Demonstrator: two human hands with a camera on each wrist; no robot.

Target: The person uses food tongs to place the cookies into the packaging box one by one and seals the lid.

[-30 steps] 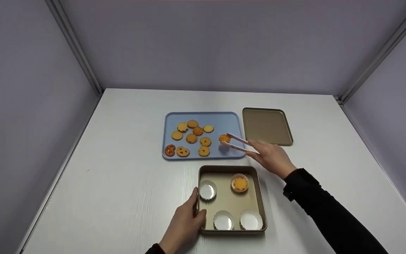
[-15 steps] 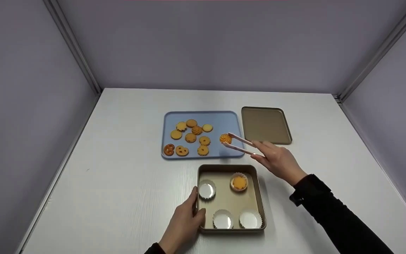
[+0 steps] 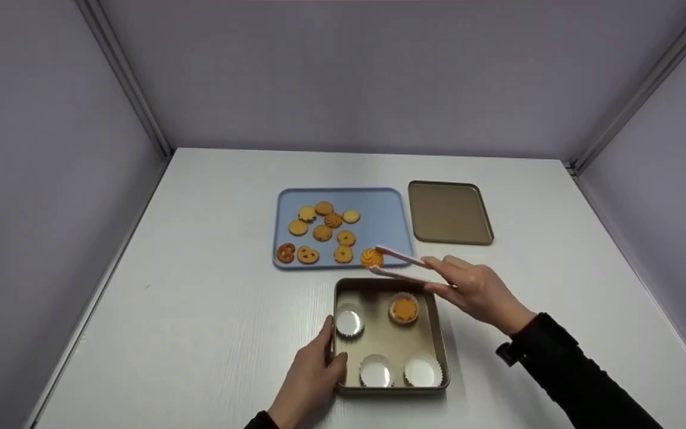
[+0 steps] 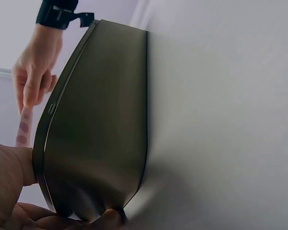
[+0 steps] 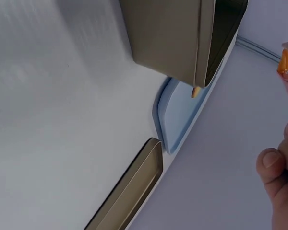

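Note:
In the head view my right hand (image 3: 477,292) grips pink tongs (image 3: 399,275), whose tips pinch a swirl cookie (image 3: 371,257). The cookie is up in the air, between the blue tray's front edge and the deep baking pan (image 3: 442,357); the right wrist view also shows the cookie (image 5: 285,62) in the tips. My left hand (image 3: 310,375) holds the pan by its left wall, thumb over the rim. Inside the pan stand several white paper cups (image 3: 377,370). One at the back right bears a star-shaped orange cookie (image 3: 405,310).
Several cookies and a pretzel (image 3: 286,252) lie on the blue tray (image 3: 382,205) behind the pan. To its right is a shallow bronze tray (image 3: 450,211). Grey walls (image 3: 343,77) border the white table (image 3: 200,310) at the back and sides.
My right hand has lifted the swirl cookie with the tongs and brought it from the blue tray's right part toward the pan. The left hand stays on the pan.

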